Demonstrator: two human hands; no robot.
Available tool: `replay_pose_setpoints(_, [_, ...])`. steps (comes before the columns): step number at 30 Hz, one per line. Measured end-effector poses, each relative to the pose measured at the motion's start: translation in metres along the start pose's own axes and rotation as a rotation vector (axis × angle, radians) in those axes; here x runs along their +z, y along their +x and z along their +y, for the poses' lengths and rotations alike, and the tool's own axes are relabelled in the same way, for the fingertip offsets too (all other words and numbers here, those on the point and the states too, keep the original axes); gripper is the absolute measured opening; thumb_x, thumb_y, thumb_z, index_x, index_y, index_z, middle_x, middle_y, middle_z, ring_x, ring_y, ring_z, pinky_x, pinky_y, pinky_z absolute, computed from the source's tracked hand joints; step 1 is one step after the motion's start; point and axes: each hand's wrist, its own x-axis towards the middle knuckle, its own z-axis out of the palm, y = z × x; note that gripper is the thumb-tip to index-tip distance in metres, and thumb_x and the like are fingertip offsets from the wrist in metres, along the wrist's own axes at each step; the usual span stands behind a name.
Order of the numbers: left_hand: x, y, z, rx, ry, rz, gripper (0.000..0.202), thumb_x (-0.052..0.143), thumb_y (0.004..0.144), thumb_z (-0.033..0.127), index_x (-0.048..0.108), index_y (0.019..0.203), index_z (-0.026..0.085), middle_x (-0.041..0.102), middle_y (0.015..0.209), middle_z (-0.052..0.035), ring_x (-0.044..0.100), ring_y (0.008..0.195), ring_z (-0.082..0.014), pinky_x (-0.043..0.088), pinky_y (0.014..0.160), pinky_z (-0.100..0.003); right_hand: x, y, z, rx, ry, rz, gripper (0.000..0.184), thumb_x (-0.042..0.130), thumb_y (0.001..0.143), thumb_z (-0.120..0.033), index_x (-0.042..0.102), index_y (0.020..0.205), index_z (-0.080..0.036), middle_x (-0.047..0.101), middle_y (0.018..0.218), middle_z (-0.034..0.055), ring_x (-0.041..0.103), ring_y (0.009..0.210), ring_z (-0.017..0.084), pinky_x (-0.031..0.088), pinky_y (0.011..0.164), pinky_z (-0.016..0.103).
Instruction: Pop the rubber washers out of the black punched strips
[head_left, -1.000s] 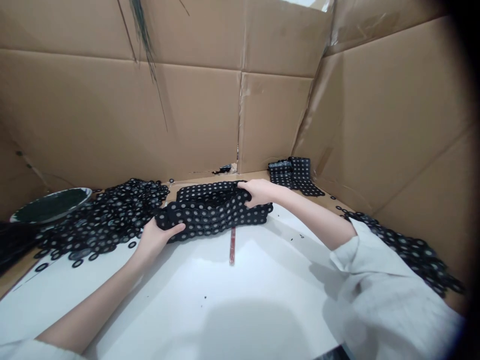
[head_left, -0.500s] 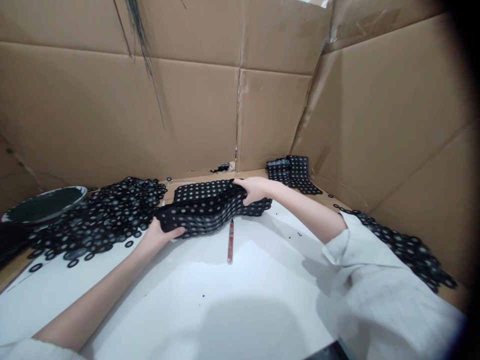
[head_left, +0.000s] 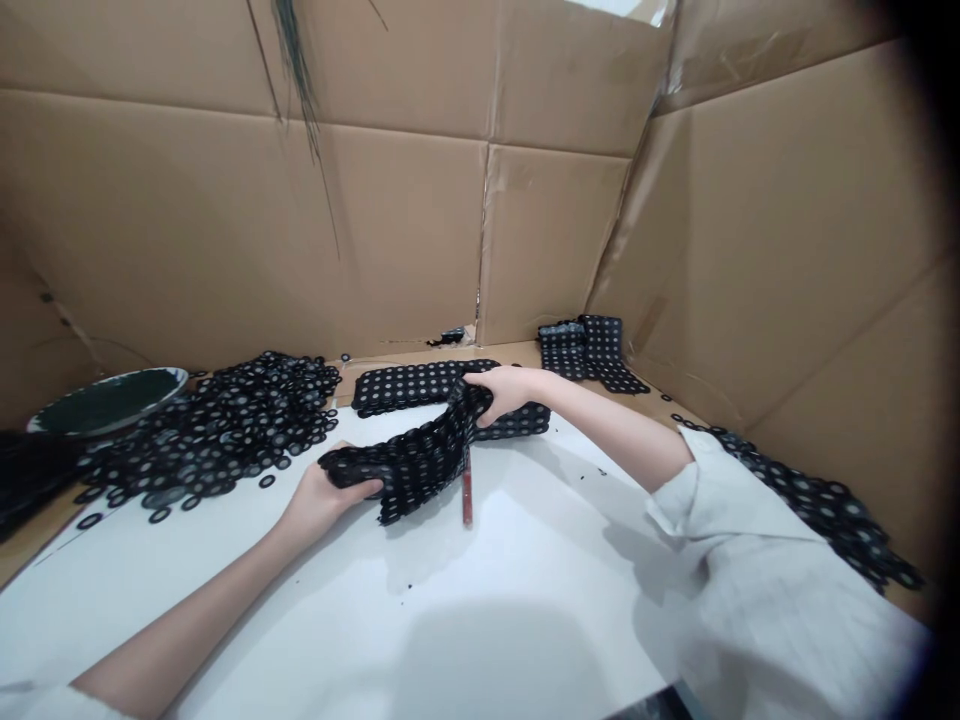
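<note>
Cardboard walls (head_left: 405, 230) stand around the white counter (head_left: 525, 600). Just in front of the stack (head_left: 420, 383), a black dotted sheet (head_left: 412, 460) sags between two hands. The left hand (head_left: 319, 500) has its fingers closed on the near end, the right hand (head_left: 502, 390) on the far end. I think both ends should rise evenly, so the stack is not dragged. Whether it is one sheet or several I cannot tell, and the red stick (head_left: 467, 495) is half covered.

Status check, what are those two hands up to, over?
Left hand and right hand both shut on the black dotted sheet, one per end. Sheet sags over the white table. Red stick lies partly under it.
</note>
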Motion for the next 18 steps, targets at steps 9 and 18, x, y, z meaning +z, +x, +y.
replay_pose_setpoints(9, [-0.002,-0.026,0.008,0.325,0.367,0.289,0.084,0.064,0.062,0.043,0.017,0.129,0.022,0.031,0.135,-0.0144,0.028,0.125,-0.0299,0.020,0.102,-0.050,0.002,-0.007,-0.012,-0.236,0.108,0.035,0.057,0.057,0.068,-0.024,0.042,0.123,-0.026,0.054,0.119,0.0049,0.052,0.103,0.022,0.040,0.085,0.033])
replay_pose_setpoints(18, [0.060,-0.026,0.058,0.544,0.890,0.181,0.070,0.056,0.071,0.025,0.025,0.133,0.011,0.018,0.142,-0.0175,0.005,0.130,-0.0324,0.000,0.102,-0.054,0.000,-0.006,-0.013,-0.317,0.165,0.059,0.043,0.056,0.069,-0.018,0.049,0.111,-0.021,0.059,0.105,0.0047,0.055,0.094,0.019,0.041,0.080,0.031])
